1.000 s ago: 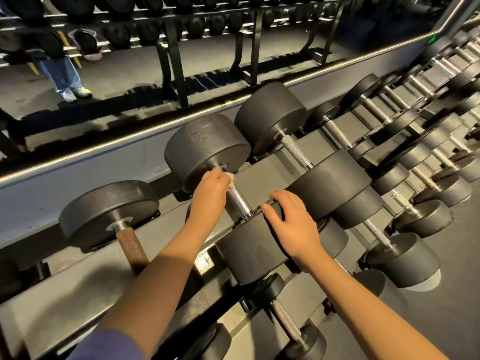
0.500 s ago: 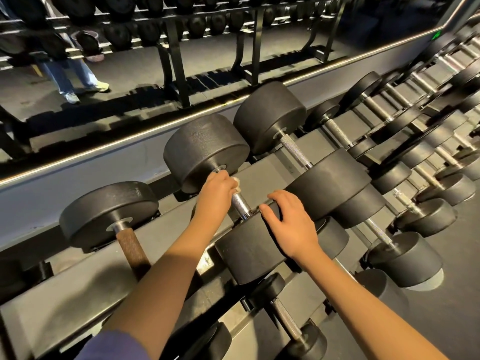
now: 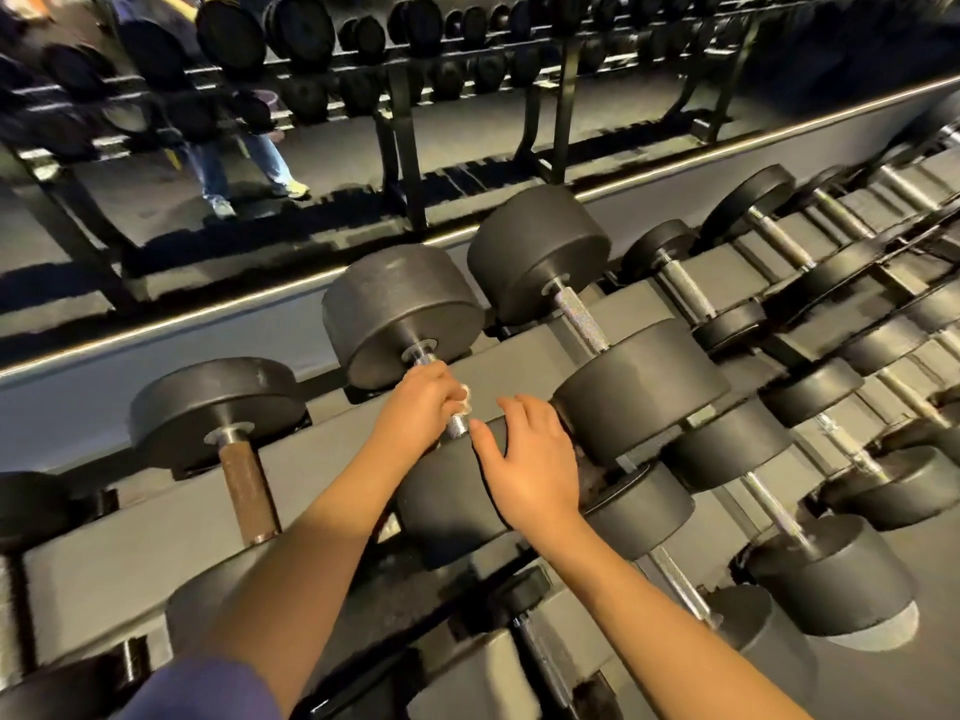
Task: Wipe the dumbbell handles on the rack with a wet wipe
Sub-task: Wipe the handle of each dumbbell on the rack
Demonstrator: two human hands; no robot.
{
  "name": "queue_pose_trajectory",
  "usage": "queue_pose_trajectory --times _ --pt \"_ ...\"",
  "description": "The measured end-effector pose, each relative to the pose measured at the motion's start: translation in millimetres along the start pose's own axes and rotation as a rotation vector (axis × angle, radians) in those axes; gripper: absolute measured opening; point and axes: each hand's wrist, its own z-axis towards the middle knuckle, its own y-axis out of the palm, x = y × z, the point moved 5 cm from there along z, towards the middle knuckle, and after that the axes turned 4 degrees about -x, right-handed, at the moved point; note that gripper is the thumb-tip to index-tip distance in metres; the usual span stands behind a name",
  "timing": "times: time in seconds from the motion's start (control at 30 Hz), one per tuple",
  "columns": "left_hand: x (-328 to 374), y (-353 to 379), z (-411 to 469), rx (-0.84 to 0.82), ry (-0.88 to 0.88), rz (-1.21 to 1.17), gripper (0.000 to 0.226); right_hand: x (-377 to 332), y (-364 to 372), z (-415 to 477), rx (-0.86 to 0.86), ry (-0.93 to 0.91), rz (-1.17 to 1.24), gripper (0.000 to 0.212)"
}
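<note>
My left hand [image 3: 421, 402] curled its fingers [image 3: 439, 389] round a white wipe [image 3: 464, 399] on one dumbbell handle [image 3: 458, 426] on the rack [image 3: 104, 537]; my right hand [image 3: 535, 459] lay flat on its near weight [image 3: 441, 501]. Most other handles [image 3: 579, 319] probably remained.

Dim, warm light from above leaves a soft sheen on the dumbbell heads [image 3: 400, 304] and glints on the metal handles [image 3: 579, 319]. A bright strip [image 3: 208, 311] glares below the mirror [image 3: 467, 163], and the upper left corner is blurred; straight lines bow toward the frame edges.

Grey tiered rack [image 3: 130, 537], dumbbells [image 3: 540, 252] in rows
</note>
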Motion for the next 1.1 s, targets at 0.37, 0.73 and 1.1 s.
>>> queue_pose_trajectory --times 0.37,0.73,1.1 --pt "9 -1 11 -0.081 -0.101 0.153 0.005 106 -83 54 0.036 -0.123 -0.333 0.057" --pt "39 12 57 -0.130 -0.175 0.177 0.018 146 -92 96 -0.054 -0.128 -0.286 0.088" --pt "92 43 174 0.092 -0.169 -0.005 0.022 145 -92 98 -0.024 -0.131 -0.266 0.076"
